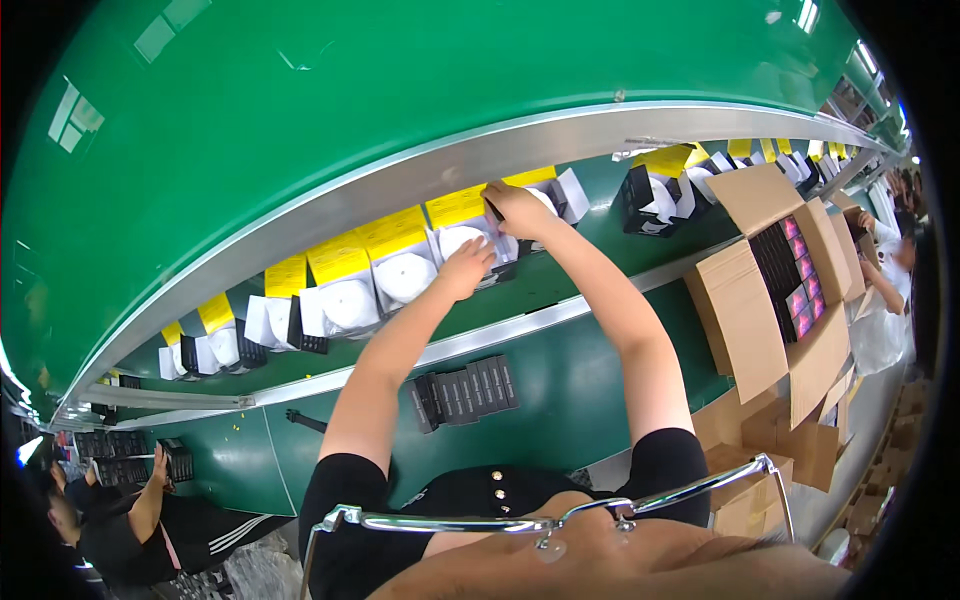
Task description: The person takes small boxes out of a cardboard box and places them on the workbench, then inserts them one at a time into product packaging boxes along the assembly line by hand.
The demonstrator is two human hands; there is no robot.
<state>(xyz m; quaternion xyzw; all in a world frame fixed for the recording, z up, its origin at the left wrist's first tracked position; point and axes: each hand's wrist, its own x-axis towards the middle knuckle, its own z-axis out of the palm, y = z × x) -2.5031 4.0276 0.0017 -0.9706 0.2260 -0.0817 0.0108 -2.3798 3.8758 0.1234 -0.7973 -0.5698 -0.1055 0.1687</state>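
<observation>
Glasses [450, 523] nearest. Yellow-flapped boxes [392, 233] look filled with white round items [405, 277]; closing apparently left. Left hand [468, 270], right hand [522, 212] at open boxes; either grip's state unclear from here.

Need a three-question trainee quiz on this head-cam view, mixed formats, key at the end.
1. Multiple choice: what colour are the raised rectangular flaps behind the open boxes that hold white round items?
A blue
B yellow
C red

2. True or false: the row of slim black boxes lies left of the large open brown cardboard carton in the picture.

3. Short answer: which appears higher in the picture, the person's bare left hand or bare right hand?

Key: 1 B, yellow; 2 true; 3 the right hand.
</observation>
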